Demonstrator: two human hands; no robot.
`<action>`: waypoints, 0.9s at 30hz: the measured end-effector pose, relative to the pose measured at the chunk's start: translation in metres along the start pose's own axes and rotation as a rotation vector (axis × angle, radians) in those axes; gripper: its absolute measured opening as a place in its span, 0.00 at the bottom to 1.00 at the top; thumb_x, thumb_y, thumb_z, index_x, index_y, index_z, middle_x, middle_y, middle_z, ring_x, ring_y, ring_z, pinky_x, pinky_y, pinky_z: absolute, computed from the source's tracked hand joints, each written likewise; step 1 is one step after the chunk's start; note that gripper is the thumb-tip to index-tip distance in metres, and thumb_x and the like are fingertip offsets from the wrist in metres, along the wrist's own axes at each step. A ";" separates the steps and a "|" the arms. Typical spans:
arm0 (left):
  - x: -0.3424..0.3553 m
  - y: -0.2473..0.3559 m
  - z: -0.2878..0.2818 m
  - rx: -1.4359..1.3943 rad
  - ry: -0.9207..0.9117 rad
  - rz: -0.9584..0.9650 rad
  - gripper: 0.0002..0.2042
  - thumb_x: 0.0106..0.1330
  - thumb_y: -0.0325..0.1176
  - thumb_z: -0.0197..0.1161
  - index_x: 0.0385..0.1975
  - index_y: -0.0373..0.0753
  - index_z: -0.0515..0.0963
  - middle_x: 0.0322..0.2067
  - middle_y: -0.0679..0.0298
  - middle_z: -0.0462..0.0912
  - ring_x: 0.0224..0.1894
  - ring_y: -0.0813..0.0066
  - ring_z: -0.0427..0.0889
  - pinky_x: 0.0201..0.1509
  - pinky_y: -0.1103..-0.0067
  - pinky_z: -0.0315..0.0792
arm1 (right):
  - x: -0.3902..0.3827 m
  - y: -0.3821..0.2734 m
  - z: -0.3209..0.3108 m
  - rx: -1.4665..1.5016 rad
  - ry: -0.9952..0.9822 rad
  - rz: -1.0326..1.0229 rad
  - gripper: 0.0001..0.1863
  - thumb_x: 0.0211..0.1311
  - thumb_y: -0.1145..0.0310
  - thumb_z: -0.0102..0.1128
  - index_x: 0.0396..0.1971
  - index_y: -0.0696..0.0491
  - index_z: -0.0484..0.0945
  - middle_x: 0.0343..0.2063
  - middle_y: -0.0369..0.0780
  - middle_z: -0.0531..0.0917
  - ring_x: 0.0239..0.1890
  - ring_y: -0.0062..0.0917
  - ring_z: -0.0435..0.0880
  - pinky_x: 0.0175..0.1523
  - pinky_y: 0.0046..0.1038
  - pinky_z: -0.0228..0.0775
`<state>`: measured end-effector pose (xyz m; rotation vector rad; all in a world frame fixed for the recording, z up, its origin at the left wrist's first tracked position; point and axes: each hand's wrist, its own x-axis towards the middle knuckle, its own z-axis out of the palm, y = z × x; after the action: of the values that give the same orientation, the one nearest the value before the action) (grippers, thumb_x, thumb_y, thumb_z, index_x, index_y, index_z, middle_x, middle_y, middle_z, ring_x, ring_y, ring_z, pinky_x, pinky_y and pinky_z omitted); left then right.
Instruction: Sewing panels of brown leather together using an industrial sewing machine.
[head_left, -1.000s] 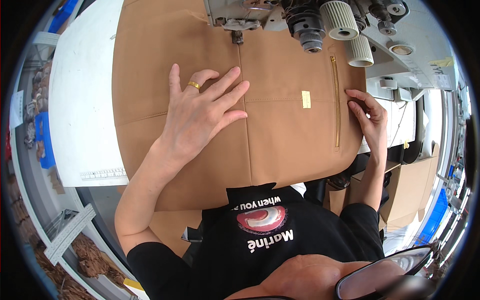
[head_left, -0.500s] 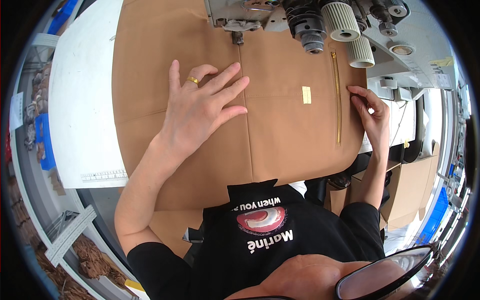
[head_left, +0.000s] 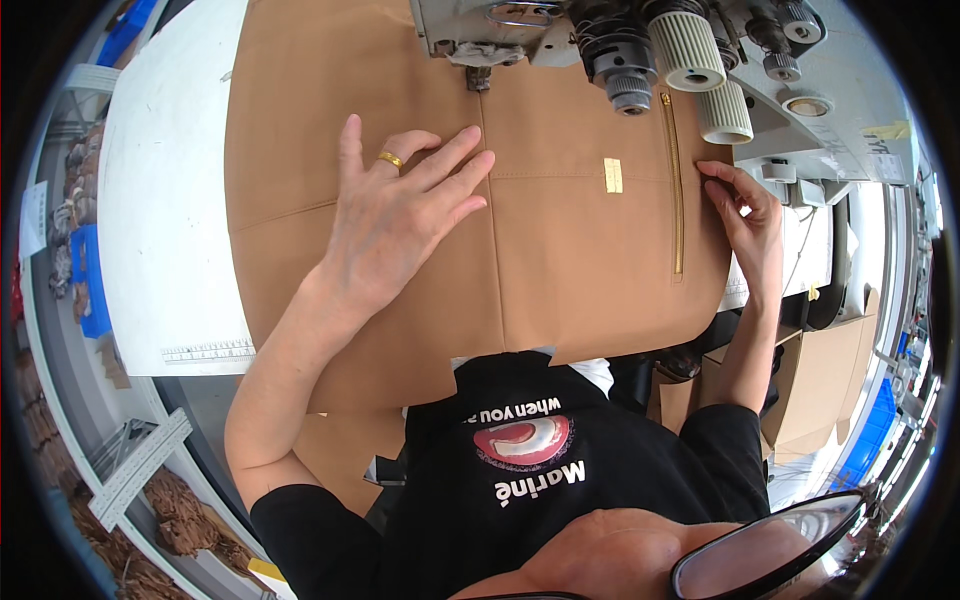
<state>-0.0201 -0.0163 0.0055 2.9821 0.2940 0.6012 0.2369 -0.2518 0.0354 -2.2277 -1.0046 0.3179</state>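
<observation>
A large tan leather-like panel lies under the sewing machine. Its vertical seam runs up to the presser foot. My left hand, with a gold ring, rests flat on the panel just left of that seam, fingers spread. At the panel's right edge, the thumb and forefinger of my right hand pinch the material. Left of those fingertips is a brass zipper set into the panel. A small yellow sticker sits between seam and zipper.
Ribbed tension knobs overhang the panel at the upper right. The white table carries a ruler strip along its front edge. A cardboard box stands at the right. Shelving with brown bundles is at the left.
The panel has slid away from me under the presser foot, carrying its zipper and sticker along. My right hand has shifted slightly away with it. My left thumb has drawn in a little.
</observation>
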 end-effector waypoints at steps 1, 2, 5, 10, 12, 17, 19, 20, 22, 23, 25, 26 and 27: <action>0.000 0.000 0.002 -0.007 0.023 0.005 0.17 0.54 0.39 0.68 0.44 0.48 0.81 0.50 0.75 0.80 0.47 0.74 0.76 0.64 0.45 0.50 | 0.001 -0.003 -0.001 -0.029 -0.001 0.008 0.11 0.58 0.78 0.58 0.42 0.56 0.82 0.29 0.35 0.84 0.28 0.13 0.76 0.36 0.19 0.68; 0.001 0.000 0.002 -0.009 0.023 0.006 0.17 0.54 0.39 0.68 0.44 0.48 0.81 0.50 0.75 0.80 0.47 0.74 0.76 0.64 0.45 0.50 | 0.002 -0.005 -0.002 -0.057 -0.002 0.015 0.11 0.58 0.78 0.58 0.42 0.56 0.82 0.28 0.35 0.84 0.28 0.14 0.76 0.36 0.19 0.68; 0.000 -0.001 0.004 0.002 0.054 0.023 0.16 0.54 0.38 0.68 0.44 0.48 0.81 0.50 0.74 0.79 0.47 0.75 0.76 0.64 0.45 0.51 | 0.005 -0.007 -0.002 -0.026 0.027 -0.034 0.11 0.58 0.78 0.58 0.41 0.56 0.81 0.28 0.37 0.84 0.26 0.16 0.77 0.36 0.20 0.69; 0.000 0.001 -0.001 -0.018 0.004 0.034 0.21 0.53 0.39 0.69 0.48 0.44 0.79 0.52 0.74 0.78 0.47 0.78 0.76 0.66 0.52 0.49 | 0.013 -0.003 -0.002 -0.133 0.039 -0.115 0.10 0.57 0.77 0.58 0.39 0.56 0.81 0.28 0.41 0.84 0.25 0.22 0.77 0.36 0.23 0.69; 0.002 0.002 -0.001 -0.008 0.005 0.029 0.21 0.53 0.40 0.69 0.48 0.44 0.79 0.52 0.74 0.77 0.46 0.78 0.76 0.66 0.52 0.49 | 0.016 -0.003 -0.001 -0.145 0.041 -0.112 0.10 0.57 0.77 0.58 0.39 0.56 0.81 0.29 0.42 0.84 0.24 0.24 0.77 0.36 0.24 0.70; 0.003 0.005 0.000 0.027 -0.010 0.015 0.22 0.51 0.41 0.69 0.47 0.43 0.79 0.52 0.73 0.77 0.45 0.77 0.75 0.66 0.51 0.50 | 0.021 -0.010 -0.002 -0.228 0.061 -0.130 0.09 0.57 0.76 0.59 0.38 0.56 0.81 0.28 0.43 0.83 0.25 0.28 0.78 0.36 0.25 0.70; 0.001 0.004 0.002 0.087 0.017 0.063 0.24 0.50 0.42 0.70 0.49 0.42 0.78 0.52 0.73 0.76 0.46 0.76 0.75 0.65 0.52 0.51 | 0.023 -0.009 -0.002 -0.231 0.060 -0.137 0.09 0.57 0.76 0.58 0.38 0.56 0.81 0.29 0.43 0.83 0.25 0.28 0.78 0.36 0.25 0.70; 0.001 0.004 0.002 0.087 0.017 0.064 0.24 0.50 0.42 0.70 0.49 0.42 0.78 0.52 0.73 0.76 0.46 0.76 0.75 0.65 0.52 0.51 | 0.025 -0.009 -0.002 -0.234 0.059 -0.144 0.09 0.57 0.76 0.58 0.38 0.56 0.81 0.29 0.43 0.83 0.26 0.28 0.79 0.36 0.25 0.70; 0.001 0.006 0.001 0.037 0.020 0.030 0.25 0.50 0.42 0.70 0.49 0.41 0.77 0.52 0.73 0.75 0.46 0.76 0.75 0.64 0.52 0.52 | 0.028 -0.009 -0.003 -0.255 0.062 -0.166 0.09 0.57 0.76 0.58 0.38 0.56 0.81 0.29 0.43 0.83 0.26 0.28 0.79 0.37 0.25 0.70; 0.002 0.007 0.001 0.037 0.020 0.030 0.25 0.50 0.42 0.70 0.49 0.41 0.77 0.52 0.73 0.75 0.46 0.76 0.75 0.64 0.52 0.52 | 0.029 -0.009 -0.003 -0.276 0.064 -0.189 0.09 0.57 0.76 0.58 0.38 0.55 0.81 0.29 0.43 0.84 0.26 0.29 0.80 0.37 0.25 0.70; 0.003 0.008 0.000 0.064 0.006 0.009 0.25 0.50 0.44 0.70 0.48 0.41 0.78 0.52 0.72 0.76 0.46 0.76 0.76 0.64 0.51 0.52 | 0.031 -0.008 -0.002 -0.274 0.057 -0.172 0.09 0.57 0.76 0.57 0.38 0.55 0.81 0.29 0.43 0.84 0.27 0.29 0.80 0.37 0.25 0.71; 0.002 0.008 0.001 0.065 0.006 0.009 0.25 0.50 0.44 0.70 0.48 0.41 0.78 0.52 0.72 0.76 0.46 0.76 0.76 0.64 0.51 0.52 | 0.033 -0.007 -0.002 -0.272 0.049 -0.155 0.10 0.57 0.75 0.57 0.38 0.55 0.81 0.30 0.43 0.84 0.27 0.29 0.80 0.38 0.26 0.71; 0.001 0.008 0.002 0.079 0.006 0.011 0.26 0.50 0.46 0.69 0.48 0.42 0.78 0.51 0.72 0.76 0.45 0.76 0.76 0.64 0.50 0.52 | 0.033 -0.007 -0.002 -0.272 0.050 -0.156 0.10 0.57 0.75 0.57 0.38 0.55 0.81 0.30 0.43 0.84 0.27 0.29 0.80 0.38 0.26 0.71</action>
<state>-0.0167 -0.0239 0.0047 3.0594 0.3088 0.6142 0.2562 -0.2245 0.0431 -2.3643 -1.2480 0.0587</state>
